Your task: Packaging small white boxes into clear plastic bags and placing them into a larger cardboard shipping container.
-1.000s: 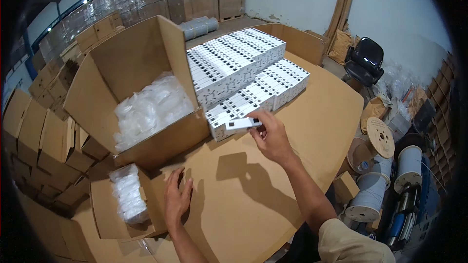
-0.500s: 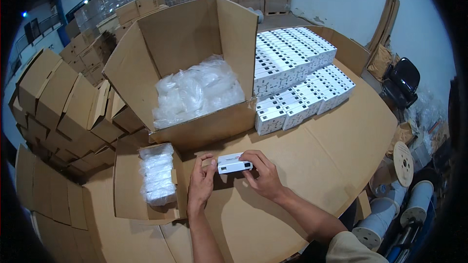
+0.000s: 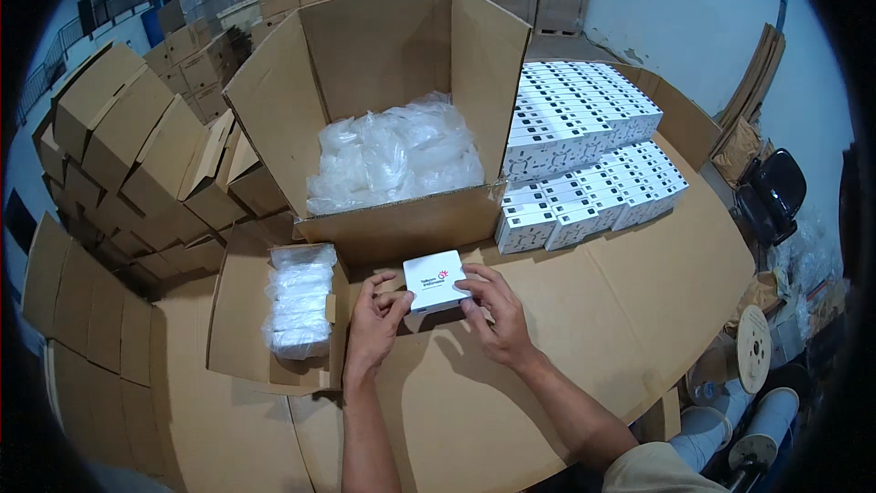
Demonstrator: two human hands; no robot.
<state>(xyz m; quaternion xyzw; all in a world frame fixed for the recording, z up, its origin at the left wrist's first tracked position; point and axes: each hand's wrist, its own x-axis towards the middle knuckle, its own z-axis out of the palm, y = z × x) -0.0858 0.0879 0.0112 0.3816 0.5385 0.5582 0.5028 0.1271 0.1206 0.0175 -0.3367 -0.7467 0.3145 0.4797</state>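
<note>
A small flat white box (image 3: 431,276) with a printed top is held between my two hands over the cardboard-covered table. My left hand (image 3: 372,329) pinches its left edge between thumb and fingers. On the opposite side, my right hand (image 3: 495,318) grips the right edge, thumb at the near corner. Just left of my left hand stands an open carton (image 3: 242,347) holding a row of white items in clear bubble wrap (image 3: 301,306). Behind the box rises a large open carton (image 3: 392,226), partly filled with clear plastic bags (image 3: 392,155).
Stacked rows of similar white boxes (image 3: 584,137) stand at the back right of the table (image 3: 602,338). Many brown cartons (image 3: 137,164) are piled at the left. Off the right edge are a black chair (image 3: 771,196) and cable spools (image 3: 753,347).
The white box has been tilted so its printed top now faces me instead of its narrow side. My left fingers have closed onto its left edge. The whole view has shifted slightly.
</note>
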